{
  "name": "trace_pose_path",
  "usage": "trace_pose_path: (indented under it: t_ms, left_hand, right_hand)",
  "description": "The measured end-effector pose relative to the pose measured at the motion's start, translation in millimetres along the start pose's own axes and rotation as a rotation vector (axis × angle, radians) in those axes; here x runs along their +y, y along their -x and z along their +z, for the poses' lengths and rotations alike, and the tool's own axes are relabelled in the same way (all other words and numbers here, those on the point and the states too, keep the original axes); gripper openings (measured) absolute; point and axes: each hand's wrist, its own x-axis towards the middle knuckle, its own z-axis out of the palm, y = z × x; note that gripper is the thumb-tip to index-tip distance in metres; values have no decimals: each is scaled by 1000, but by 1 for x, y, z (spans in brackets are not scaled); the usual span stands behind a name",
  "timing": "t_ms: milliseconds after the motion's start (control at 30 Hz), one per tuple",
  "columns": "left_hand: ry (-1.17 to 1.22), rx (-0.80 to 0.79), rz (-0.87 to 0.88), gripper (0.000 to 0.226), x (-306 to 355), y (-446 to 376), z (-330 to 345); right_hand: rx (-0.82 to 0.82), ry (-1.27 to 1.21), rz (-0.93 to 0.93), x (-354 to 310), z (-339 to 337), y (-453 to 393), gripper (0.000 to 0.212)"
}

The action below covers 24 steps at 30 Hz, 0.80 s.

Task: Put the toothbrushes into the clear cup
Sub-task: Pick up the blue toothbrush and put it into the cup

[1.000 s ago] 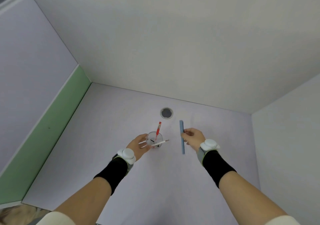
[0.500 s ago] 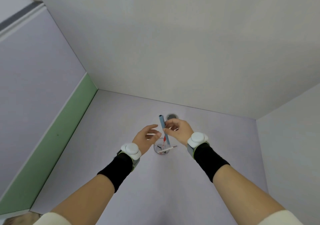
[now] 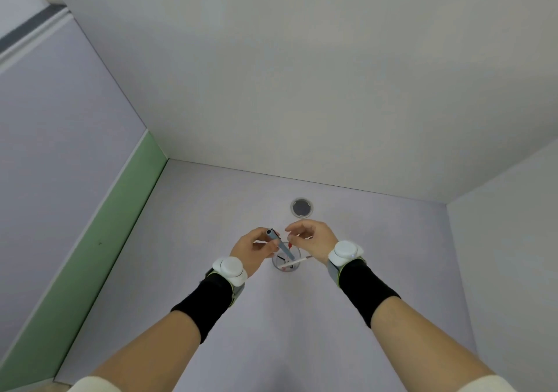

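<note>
The clear cup (image 3: 286, 266) stands on the pale lilac surface between my hands. A blue toothbrush (image 3: 280, 244) leans up and to the left out of it. A white toothbrush (image 3: 297, 261) lies slanted across its rim, and only the tip of a red toothbrush (image 3: 290, 244) shows. My left hand (image 3: 252, 251) is at the cup's left side, with thumb and forefinger closed on the blue toothbrush's upper end. My right hand (image 3: 315, 239) hovers just right of the cup, fingers spread, touching nothing I can see.
A round grey drain cover (image 3: 301, 207) sits in the surface just behind the cup. White walls close in at the back and right, and a lilac wall with a green strip (image 3: 99, 240) stands on the left.
My right hand brought the blue toothbrush from the right over to the cup, set its lower end inside and let go. My left hand rose from the cup's side to the brush.
</note>
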Motion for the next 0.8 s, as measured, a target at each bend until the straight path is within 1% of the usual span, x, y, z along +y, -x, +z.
trace_pose_path:
  t_ms: [100,200,300,400,500,667,800]
  left_hand:
    - [-49,-7,-10,8,-4,0,-1]
    - [-145,-14,-21,12,-9,1,-2]
    - [-243,-19,18,16,-13,3,-4]
    - [-302,-49,23,24,-17,4,-9]
    - [-343,-78,-10,36,-18,5,-15]
    - [-312,-102,-57,47,-25,4,-21]
    - [-259,-140,-115,57,-32,2,-19]
  right_hand:
    - [55,-107,30,3,-7,2,12]
    - [100,-162,86,7,-12,5,12]
    - [129,-189,160,13,-16,6,14]
    - [128,-203,218,22,-17,8,15]
    - [124,-193,264,30,-16,8,16]
    - [121,-171,337,42,-9,10,20]
    - [71,-170,376,50,-3,11,31]
